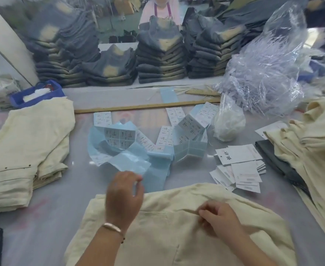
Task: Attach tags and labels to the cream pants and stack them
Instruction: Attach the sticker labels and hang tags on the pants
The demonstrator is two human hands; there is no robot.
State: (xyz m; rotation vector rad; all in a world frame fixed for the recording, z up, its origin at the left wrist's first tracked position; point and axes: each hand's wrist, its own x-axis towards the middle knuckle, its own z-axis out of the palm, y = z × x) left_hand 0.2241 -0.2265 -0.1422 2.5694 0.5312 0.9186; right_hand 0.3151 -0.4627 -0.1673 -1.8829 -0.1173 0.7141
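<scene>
A pair of cream pants (177, 227) is lying flat on the near part of the table (52, 208), right in front of the person. The right hand (218, 217) is resting on the pants, its fingers curling in and pinching the cloth at a seam. The left hand (124, 196) is hovering over the far edge of the pants with its fingers loosely bent; whether it is pinching anything small is not possible to tell. A bracelet (112, 227) is sitting on the left wrist.

Just beyond the left hand, strips of blue label backing (131, 162) with white stickers are lying crumpled in the middle of the table. To the right of them, a loose heap of white paper tags (238, 166) is lying near the pants. A folded stack of cream pants (23, 144) is sitting at the left, and another pile of cream pants (311, 143) is lying at the right. Stacks of dark jeans (157, 58) are lining the far side.
</scene>
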